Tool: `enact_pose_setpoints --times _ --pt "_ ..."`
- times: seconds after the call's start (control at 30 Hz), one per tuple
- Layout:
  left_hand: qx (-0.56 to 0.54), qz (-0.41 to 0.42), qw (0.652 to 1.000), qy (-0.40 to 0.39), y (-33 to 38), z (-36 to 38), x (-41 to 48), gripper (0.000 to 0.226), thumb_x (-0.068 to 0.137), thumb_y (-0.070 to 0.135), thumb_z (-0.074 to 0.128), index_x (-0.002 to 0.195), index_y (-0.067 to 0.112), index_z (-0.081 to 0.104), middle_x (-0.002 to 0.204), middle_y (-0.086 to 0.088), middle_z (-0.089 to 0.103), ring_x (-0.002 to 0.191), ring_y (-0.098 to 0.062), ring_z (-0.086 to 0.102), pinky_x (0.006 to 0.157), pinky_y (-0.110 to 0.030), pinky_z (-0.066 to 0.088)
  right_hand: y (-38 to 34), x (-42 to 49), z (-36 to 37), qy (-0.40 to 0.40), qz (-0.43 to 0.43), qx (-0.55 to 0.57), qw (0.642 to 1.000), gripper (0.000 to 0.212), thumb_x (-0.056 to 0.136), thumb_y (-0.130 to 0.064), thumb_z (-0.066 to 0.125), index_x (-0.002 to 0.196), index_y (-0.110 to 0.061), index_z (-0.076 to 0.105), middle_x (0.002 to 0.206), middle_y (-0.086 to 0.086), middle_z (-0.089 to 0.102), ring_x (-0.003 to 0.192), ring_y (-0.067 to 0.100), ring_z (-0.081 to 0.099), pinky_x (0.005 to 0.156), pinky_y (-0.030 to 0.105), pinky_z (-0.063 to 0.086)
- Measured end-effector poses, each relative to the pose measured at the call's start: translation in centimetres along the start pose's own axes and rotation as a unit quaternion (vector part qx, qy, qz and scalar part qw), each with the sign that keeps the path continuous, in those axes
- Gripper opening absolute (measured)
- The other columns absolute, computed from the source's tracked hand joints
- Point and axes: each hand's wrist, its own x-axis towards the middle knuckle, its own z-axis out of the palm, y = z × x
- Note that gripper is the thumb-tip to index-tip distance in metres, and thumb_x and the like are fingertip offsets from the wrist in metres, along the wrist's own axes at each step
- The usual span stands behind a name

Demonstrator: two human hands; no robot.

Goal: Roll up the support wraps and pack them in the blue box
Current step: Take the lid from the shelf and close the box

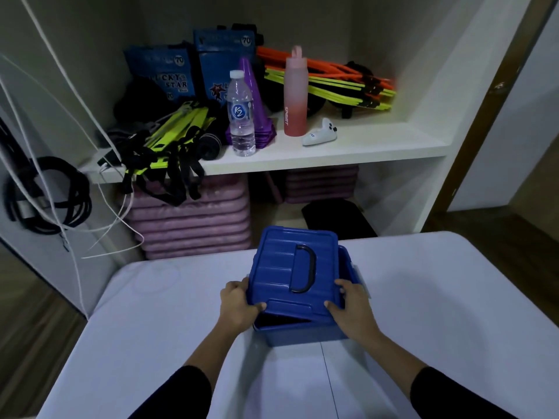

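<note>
"K2" label on water bottle [241,113]

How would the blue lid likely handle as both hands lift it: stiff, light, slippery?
The lid looks like rigid ribbed plastic, so probably stiff. It sits tilted over the blue box, pinched at its edges by left hand and right hand, suggesting lightness. Smooth edges may slip.

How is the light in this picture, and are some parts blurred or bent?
Head view: dim, bluish light; the hands and blue lid are fairly sharp; the black cables at the left edge are smeared; the shelf and wall lines bend from the wide lens.
</note>
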Motion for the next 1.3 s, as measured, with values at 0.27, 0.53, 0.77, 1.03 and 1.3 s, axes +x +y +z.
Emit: enact_pose_setpoints --times 0.27,0.53,0.77,1.03,1.3 --pt "0.215 0.050 0.965 0.144 3.4 1.7 -0.5 0.053 0.090 0.049 0.040 0.135 0.019 0.040 0.132 -0.007 0.043 0.118 -0.027 0.036 0.094 -0.039 0.033 -0.9 2.3 -1.0 0.078 -0.072 -0.127 0.986 0.039 0.086 -0.023 0.059 0.121 -0.010 0.047 0.118 0.011 0.047 0.112 0.027 0.039 0.096 0.034 0.038" --pt "0.293 0.086 0.952 0.033 3.8 2.5 2.0 0.071 0.084 0.064 0.042 0.142 0.027 0.027 0.138 -0.003 0.035 0.129 -0.025 0.029 0.109 -0.052 0.016 -0.1 5.8 -1.4 -0.003 -0.108 -0.138 0.985 0.052 0.093 -0.031 0.050 0.140 -0.015 0.037 0.148 0.012 0.032 0.137 0.029 0.027 0.116 0.041 0.022" --pt "0.264 0.127 0.955 -0.035 3.1 1.1 3.7 0.063 0.091 0.039 0.046 0.147 0.029 0.019 0.156 0.002 0.016 0.144 -0.021 0.009 0.110 -0.063 -0.005 1.3 6.0 -0.9 -0.044 -0.108 -0.191 0.975 0.053 0.096 -0.040 0.043 0.144 -0.021 0.032 0.154 0.009 0.022 0.143 0.028 0.015 0.119 0.040 0.013" --pt "0.236 0.159 0.955 -0.089 3.4 1.7 4.6 0.060 0.095 0.016 0.041 0.149 0.024 0.014 0.159 -0.002 0.004 0.146 -0.024 -0.004 0.113 -0.051 -0.014 1.6 4.9 -1.5 0.046 -0.140 -0.250 0.957 0.035 0.092 -0.035 0.051 0.121 -0.017 0.055 0.123 0.008 0.056 0.113 0.028 0.049 0.095 0.038 0.040" --pt "0.244 0.169 0.951 -0.080 4.2 2.3 4.5 0.058 0.097 0.011 0.037 0.149 0.021 0.013 0.159 -0.004 0.004 0.146 -0.029 -0.002 0.118 -0.043 0.003 2.0 5.4 -2.1 -0.058 -0.130 -0.177 0.974 0.049 0.097 -0.031 0.044 0.141 -0.013 0.031 0.154 0.005 0.023 0.145 0.020 0.015 0.118 0.028 0.013"
